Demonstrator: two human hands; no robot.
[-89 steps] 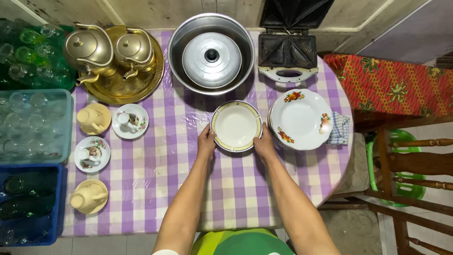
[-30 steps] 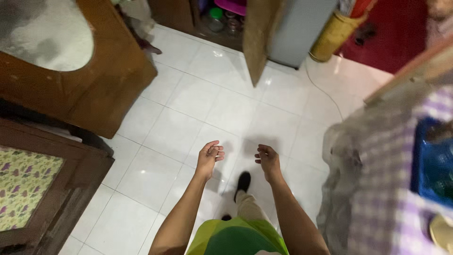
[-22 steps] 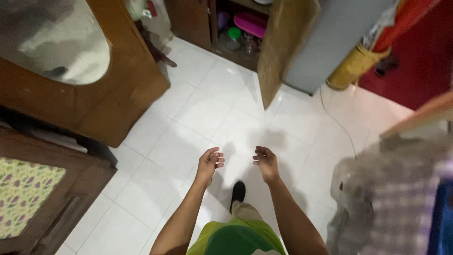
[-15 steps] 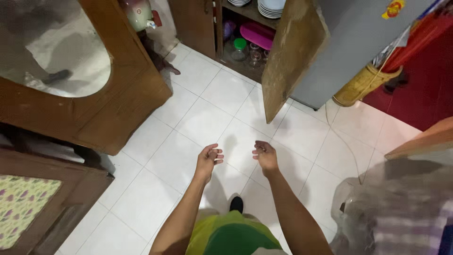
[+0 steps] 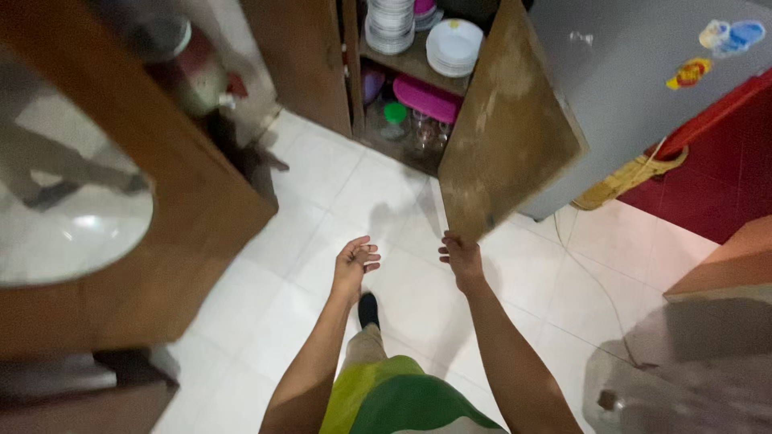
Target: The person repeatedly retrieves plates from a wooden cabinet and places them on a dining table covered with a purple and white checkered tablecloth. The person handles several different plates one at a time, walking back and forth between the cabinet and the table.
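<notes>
Both my hands are held out over the white tiled floor [image 5: 338, 185]. My left hand [image 5: 354, 261] is empty, fingers loosely curled and apart. My right hand [image 5: 461, 255] is also empty and reaches just below the lower corner of an open wooden cupboard door [image 5: 507, 128]. Whether it touches the door I cannot tell. Inside the open cupboard [image 5: 402, 80] stand stacks of white plates [image 5: 454, 47], a pink lid or tray [image 5: 426, 98] and some glasses [image 5: 422, 133] on the lower shelf.
A brown wooden cabinet with an oval mirror [image 5: 72, 233] fills the left side. A grey refrigerator [image 5: 643, 88] stands right of the cupboard, with a red floor area [image 5: 724, 177] beyond. A plastic-covered table corner [image 5: 700, 378] is at the lower right.
I have turned away from the checked table and its bowl, and moved across the tiled floor toward the open cupboard. My hands hold nothing now.
</notes>
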